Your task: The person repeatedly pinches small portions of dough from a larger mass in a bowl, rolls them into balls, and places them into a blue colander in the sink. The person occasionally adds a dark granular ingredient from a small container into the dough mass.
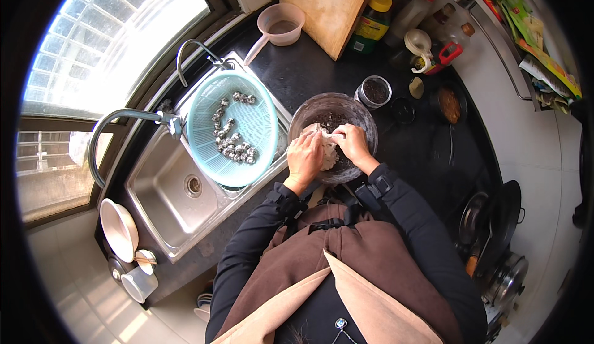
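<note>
A round bowl (369,121) on the black counter in front of me has dark crumbly stuff inside it. Over the bowl, a pale, ragged dough-like mass (330,153) lies beneath and between my hands. My left hand (305,153) rests on its left side with the fingers together and holds it. My right hand (353,142) pinches a small whitish piece at its upper edge, thumb and fingers closed. Part of the pale mass is hidden by my fingers. Left of the bowl, a light-blue plastic colander (257,112) holds several dark balls (236,151) with pale speckles.
The colander stands over one side of a steel sink (171,181) with a curved faucet (100,144). An open jar (375,91) of dark grains touches or nearly touches the bowl. A cutting board (325,7), a pink ladle (280,24) and bottles (413,14) stand behind.
</note>
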